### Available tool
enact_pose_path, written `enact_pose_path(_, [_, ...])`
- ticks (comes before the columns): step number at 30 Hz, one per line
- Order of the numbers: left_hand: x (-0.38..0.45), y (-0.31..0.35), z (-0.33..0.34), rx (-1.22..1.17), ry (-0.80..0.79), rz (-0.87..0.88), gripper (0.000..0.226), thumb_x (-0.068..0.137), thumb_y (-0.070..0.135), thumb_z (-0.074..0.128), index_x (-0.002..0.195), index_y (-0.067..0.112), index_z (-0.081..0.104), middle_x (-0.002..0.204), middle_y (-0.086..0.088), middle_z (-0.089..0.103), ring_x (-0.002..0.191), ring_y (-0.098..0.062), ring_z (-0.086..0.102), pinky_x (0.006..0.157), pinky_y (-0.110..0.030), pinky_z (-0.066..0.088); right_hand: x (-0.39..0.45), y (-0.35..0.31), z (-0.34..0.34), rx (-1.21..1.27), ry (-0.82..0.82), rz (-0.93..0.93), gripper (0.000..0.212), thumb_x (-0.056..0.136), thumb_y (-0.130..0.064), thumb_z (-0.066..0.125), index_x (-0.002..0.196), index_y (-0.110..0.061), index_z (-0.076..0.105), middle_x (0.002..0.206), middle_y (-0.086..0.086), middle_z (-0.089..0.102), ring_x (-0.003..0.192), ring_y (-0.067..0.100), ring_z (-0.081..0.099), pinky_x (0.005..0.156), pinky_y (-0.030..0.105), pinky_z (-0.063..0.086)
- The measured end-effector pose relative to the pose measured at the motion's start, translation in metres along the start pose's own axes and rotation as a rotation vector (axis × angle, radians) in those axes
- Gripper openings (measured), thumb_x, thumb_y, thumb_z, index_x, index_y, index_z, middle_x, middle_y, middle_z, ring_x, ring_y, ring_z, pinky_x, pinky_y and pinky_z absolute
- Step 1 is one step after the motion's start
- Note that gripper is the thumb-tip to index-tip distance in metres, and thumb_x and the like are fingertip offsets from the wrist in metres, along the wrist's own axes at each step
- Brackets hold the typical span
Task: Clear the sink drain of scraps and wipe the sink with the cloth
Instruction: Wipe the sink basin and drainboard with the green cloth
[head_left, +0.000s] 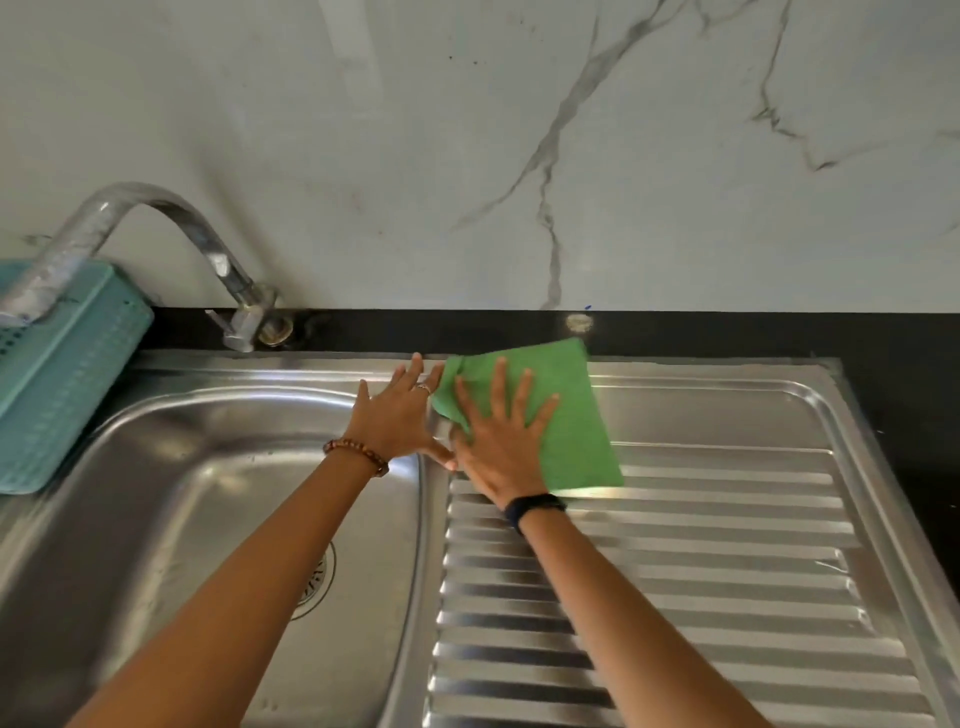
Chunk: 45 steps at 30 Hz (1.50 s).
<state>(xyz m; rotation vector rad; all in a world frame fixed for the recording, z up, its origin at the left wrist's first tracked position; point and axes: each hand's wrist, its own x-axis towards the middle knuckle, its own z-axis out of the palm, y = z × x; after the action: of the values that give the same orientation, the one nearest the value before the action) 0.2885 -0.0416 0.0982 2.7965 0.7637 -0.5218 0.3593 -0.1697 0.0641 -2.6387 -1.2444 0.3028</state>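
A folded green cloth (571, 426) lies flat at the far end of the ribbed steel drainboard (701, 545). My right hand (501, 441) presses on the cloth's left part with fingers spread straight. My left hand (400, 415) lies flat on the sink rim just left of the cloth, fingertips at its left edge. The steel sink basin (197, 493) is to the left. Its round drain (314, 582) shows partly behind my left forearm; I cannot tell whether scraps lie in it.
A curved metal tap (171, 228) rises from the black counter (727, 332) behind the basin. A teal plastic basket (57, 374) stands at the sink's left. A marbled white wall closes the back. The counter continues on the right.
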Motion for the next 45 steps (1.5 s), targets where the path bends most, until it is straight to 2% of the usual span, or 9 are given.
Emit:
enact_pose_path(6, [-0.001,-0.001,-0.004,0.011,-0.039,-0.017,0.124,0.057,0.069,0.068,0.145,0.027,-0.008,0.157,-0.003,-0.011,0.145,-0.025,-0.001,0.109,-0.064,0.003,-0.014,0.031,-0.004,-0.026,-0.014,-0.233,0.049,0.097,-0.037,0.028,0.145,-0.035,0.019,0.158,-0.006,0.0,0.146,0.024,-0.001,0.109,0.061,-0.011])
enact_pose_path(12, [0.001,-0.006,0.003,0.012,-0.003,0.015,0.123,0.058,0.071,0.064,0.145,0.027,-0.01,0.156,-0.006,-0.012,0.144,-0.03,0.001,0.109,-0.064,0.001,-0.051,0.146,-0.032,-0.074,0.063,0.111,0.051,0.098,-0.036,0.022,0.145,-0.036,0.004,0.155,-0.007,-0.009,0.146,0.021,-0.001,0.113,0.059,-0.003])
enact_pose_path(16, [0.002,-0.009,0.006,0.018,0.045,0.04,0.122,0.055,0.074,0.063,0.146,0.027,-0.004,0.157,-0.006,-0.006,0.144,-0.029,0.008,0.111,-0.06,0.002,-0.042,0.101,-0.021,-0.055,0.093,0.279,0.051,0.098,-0.039,0.017,0.146,-0.035,0.003,0.158,0.005,-0.007,0.145,0.029,-0.005,0.109,0.063,-0.007])
enact_pose_path(20, [0.003,-0.013,-0.006,0.06,0.039,0.119,0.117,0.059,0.071,0.064,0.147,0.025,0.003,0.157,-0.005,0.003,0.143,-0.023,0.015,0.113,-0.056,0.005,-0.007,0.01,0.004,-0.065,0.023,0.038,0.052,0.097,-0.046,0.023,0.146,-0.036,0.008,0.157,0.008,-0.011,0.143,0.035,-0.01,0.105,0.066,-0.013])
enact_pose_path(24, [-0.005,-0.051,-0.033,-0.229,-0.042,0.212,0.102,0.072,0.041,0.072,0.147,0.024,0.004,0.155,-0.005,0.019,0.139,-0.024,0.028,0.115,-0.054,0.014,0.003,-0.042,0.018,-0.121,-0.032,-0.206,0.049,0.098,-0.043,0.024,0.145,-0.035,0.017,0.158,0.005,-0.004,0.144,0.033,-0.007,0.101,0.064,-0.019])
enact_pose_path(27, [-0.016,-0.061,-0.028,-0.361,0.085,0.196,0.105,0.073,0.036,0.073,0.146,0.021,-0.002,0.157,-0.007,0.004,0.143,-0.027,0.013,0.117,-0.051,0.009,-0.01,-0.025,0.016,-0.146,-0.07,-0.373,0.046,0.098,-0.041,0.026,0.143,-0.04,0.018,0.158,-0.002,0.005,0.146,0.026,0.002,0.108,0.061,-0.013])
enact_pose_path(35, [0.002,0.037,0.015,-0.266,-0.108,0.309,0.123,0.065,0.067,0.063,0.143,0.018,-0.018,0.153,-0.009,-0.024,0.14,-0.029,-0.022,0.111,-0.049,-0.012,-0.053,0.142,-0.041,-0.036,-0.035,0.184,0.046,0.099,-0.041,0.017,0.143,-0.045,0.006,0.158,-0.008,-0.006,0.145,0.02,-0.007,0.113,0.057,-0.009])
enact_pose_path(39, [0.004,0.045,0.039,-0.2,-0.178,0.297,0.127,0.064,0.072,0.06,0.139,0.019,-0.028,0.147,-0.008,-0.038,0.134,-0.028,-0.034,0.105,-0.045,-0.023,-0.063,0.152,-0.049,0.068,0.021,0.453,0.048,0.099,-0.042,0.017,0.145,-0.041,0.005,0.158,-0.004,-0.008,0.145,0.022,-0.008,0.113,0.059,-0.01])
enact_pose_path(45, [0.009,0.047,0.046,-0.201,-0.167,0.248,0.139,0.047,0.084,0.058,0.135,0.026,-0.033,0.137,0.004,-0.047,0.13,-0.019,-0.04,0.097,-0.041,-0.03,-0.031,0.063,-0.017,-0.038,-0.013,0.231,0.05,0.098,-0.044,0.014,0.145,-0.041,-0.003,0.157,0.003,-0.015,0.143,0.033,-0.014,0.108,0.063,-0.013])
